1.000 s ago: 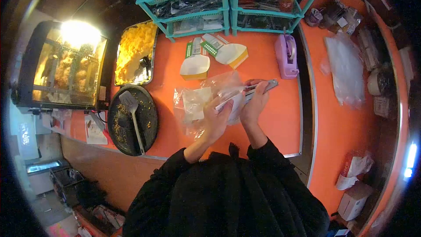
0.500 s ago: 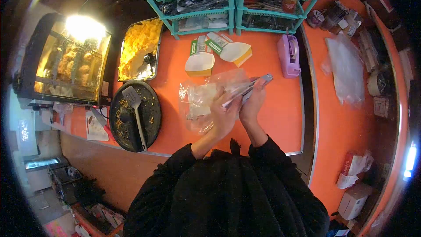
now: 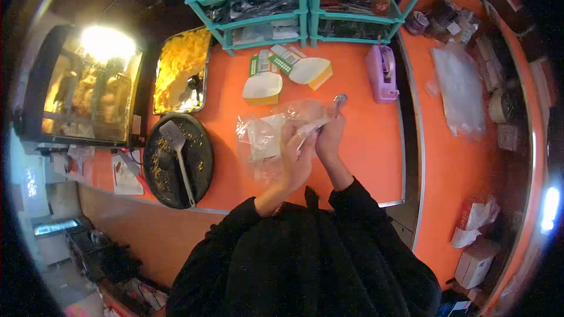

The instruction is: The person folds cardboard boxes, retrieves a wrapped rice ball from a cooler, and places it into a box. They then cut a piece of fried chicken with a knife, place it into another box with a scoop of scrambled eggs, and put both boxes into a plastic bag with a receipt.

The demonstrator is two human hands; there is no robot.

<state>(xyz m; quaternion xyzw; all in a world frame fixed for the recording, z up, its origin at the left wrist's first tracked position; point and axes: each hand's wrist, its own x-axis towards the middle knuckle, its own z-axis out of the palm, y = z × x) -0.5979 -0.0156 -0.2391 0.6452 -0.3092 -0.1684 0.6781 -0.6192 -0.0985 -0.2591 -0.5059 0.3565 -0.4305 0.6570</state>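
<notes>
Both hands meet over the orange counter (image 3: 370,164), around a thin bundle (image 3: 313,125) of clear film with a silvery end (image 3: 339,101) sticking out at the upper right. My left hand (image 3: 295,155) has its fingers wrapped round the bundle's lower left part. My right hand (image 3: 330,139) closes on its right side, just below the silvery end. What lies inside the bundle is too small to tell. A clear plastic bag (image 3: 249,141) with a whitish sheet in it lies flat beside my left hand.
Two paper cartons (image 3: 262,86) lie behind the hands, below teal racks (image 3: 252,22). A purple tape dispenser (image 3: 382,74) stands to the right. On the left are a black round pan (image 3: 200,185) with a spatula (image 3: 182,161), a tray (image 3: 204,91) of yellow food and a lit glass case (image 3: 88,100).
The view has shifted slightly. The silvery end of the bundle has moved left and now points more steeply upward. Both hands remain closed on the bundle.
</notes>
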